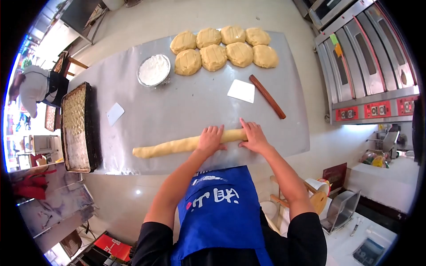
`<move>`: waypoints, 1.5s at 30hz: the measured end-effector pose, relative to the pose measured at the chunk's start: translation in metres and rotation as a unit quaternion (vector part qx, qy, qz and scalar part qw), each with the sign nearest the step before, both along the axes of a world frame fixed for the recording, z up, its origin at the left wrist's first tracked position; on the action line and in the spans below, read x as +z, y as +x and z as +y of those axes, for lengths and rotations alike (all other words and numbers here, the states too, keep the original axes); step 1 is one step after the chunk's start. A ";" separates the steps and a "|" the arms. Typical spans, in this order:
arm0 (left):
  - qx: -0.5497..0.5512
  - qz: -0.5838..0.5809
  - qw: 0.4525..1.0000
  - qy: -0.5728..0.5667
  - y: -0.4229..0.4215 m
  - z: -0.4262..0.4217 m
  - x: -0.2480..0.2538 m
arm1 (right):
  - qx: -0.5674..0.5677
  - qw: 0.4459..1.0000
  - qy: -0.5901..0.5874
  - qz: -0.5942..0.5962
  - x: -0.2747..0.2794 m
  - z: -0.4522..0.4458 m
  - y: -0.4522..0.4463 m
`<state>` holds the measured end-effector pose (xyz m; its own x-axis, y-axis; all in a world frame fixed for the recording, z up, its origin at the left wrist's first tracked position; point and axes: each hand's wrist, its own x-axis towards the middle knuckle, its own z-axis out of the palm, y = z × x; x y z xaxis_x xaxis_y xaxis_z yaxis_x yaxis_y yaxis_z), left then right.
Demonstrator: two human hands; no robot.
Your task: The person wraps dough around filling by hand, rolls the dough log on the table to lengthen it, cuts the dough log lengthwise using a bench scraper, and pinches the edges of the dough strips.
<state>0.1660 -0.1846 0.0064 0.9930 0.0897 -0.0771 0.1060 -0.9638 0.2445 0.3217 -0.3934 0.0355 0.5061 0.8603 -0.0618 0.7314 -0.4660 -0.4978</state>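
The dough roll (177,146) lay on the shiny table (177,111), on the person's side of the metal bowl (169,67) with white powder (153,69) in it. The roll's left end was almost straight toward the person from the bowl, and the rest stretched well past the bowl's right side. The left hand (211,138) lay over the roll with its fingers spread. The right hand (254,137) was at the roll's right end, thumb and pointing finger wide apart. The two hands were near each other but did not touch, and neither looked clamped tight.

The step seemed to be rolling or shaping the dough. To do it well, I think soft, even pushes were best, with both hands pressing the same amount. Pushing hard in one spot could have made a thin neck. Sliding the hands along to the fat parts would have helped keep it even.

The roll was pale yellow and long, like a fat snake, and a bit slanted. It was mostly smooth, with small bumps and a round, blunt left end. The middle looked a little fatter than that end. The hands hid some of it.
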 end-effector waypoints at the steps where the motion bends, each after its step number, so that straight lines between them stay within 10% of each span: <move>1: -0.001 -0.006 1.000 -0.013 -0.002 0.002 0.003 | -0.001 1.000 0.001 0.000 -0.005 -0.005 0.002; 7: 0.018 -0.015 0.999 0.045 -0.006 -0.008 -0.010 | 0.042 0.995 -0.007 -0.089 -0.025 -0.010 0.007; 13: 0.049 0.096 0.994 -0.017 0.017 -0.021 0.033 | -0.120 0.978 0.151 0.083 -0.034 -0.037 -0.006; 15: 0.076 0.116 0.990 -0.038 0.026 -0.037 0.034 | -0.315 0.844 0.328 0.284 -0.058 -0.047 -0.013; 18: 0.025 -0.012 0.998 -0.053 0.040 -0.063 0.005 | -0.464 0.774 0.373 0.218 -0.084 -0.044 -0.020; 20: 0.045 0.023 0.999 0.011 0.048 -0.078 -0.003 | -0.467 0.815 0.324 0.113 -0.080 -0.030 -0.033; 24: 0.026 0.031 0.999 0.014 0.044 -0.074 -0.003 | -0.301 0.851 0.292 0.316 -0.064 -0.033 -0.039; 30: 0.037 0.035 0.998 0.023 0.045 -0.080 -0.007 | -0.277 0.722 0.419 0.476 -0.078 -0.030 -0.039; 31: 0.027 0.028 0.999 0.032 0.044 -0.078 -0.009 | -0.337 0.624 0.488 0.508 -0.075 -0.027 -0.038; 37: 0.031 0.023 0.999 0.022 0.044 -0.080 0.002 | -0.226 0.846 0.343 0.341 -0.081 -0.018 -0.037; 39: 0.039 0.023 0.999 0.006 0.045 -0.069 0.012 | -0.280 0.847 0.286 0.350 -0.073 -0.013 -0.022; 42: 0.137 0.097 0.930 -0.326 0.047 -0.028 0.018 | -0.340 0.880 0.178 0.282 -0.041 0.014 0.015; 45: 0.230 0.063 0.947 -0.218 0.028 0.007 0.020 | -0.334 0.935 0.117 0.026 -0.016 0.057 0.015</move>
